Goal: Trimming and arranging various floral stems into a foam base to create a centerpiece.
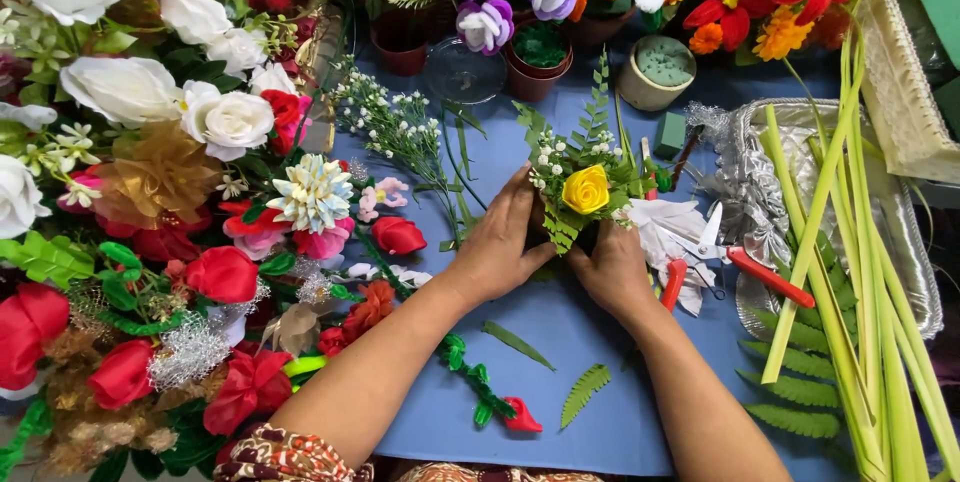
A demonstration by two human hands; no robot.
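down at the bottom edge, closest to us, a patterned sleeve and 2 bare forearms run up over the blue table cover, with a loose fern leaf and a red bud on a green stem lying between them. follow the arms up and the left hand is cupped around the near side of a small posy, fingers closed on its base, while the right hand presses in from the other side, fingers curled under it, so both hands are clamped on the same bundle. the posy sits just above the table's middle: 1 yellow rose, tiny white sprigs and upright fern fronds. just right of it lie red-handled scissors on crumpled white paper, touching the rim of a silver tray loaded with long pale green leaf strips. to the left, a heap of white, red and gold fabric flowers; behind, small pots with green foam. my read: this is the gathering and shaping step, stems being squeezed together at the base. the next move looks to call for a steady pinch from 1 hand so the other can come free without the bundle splaying.
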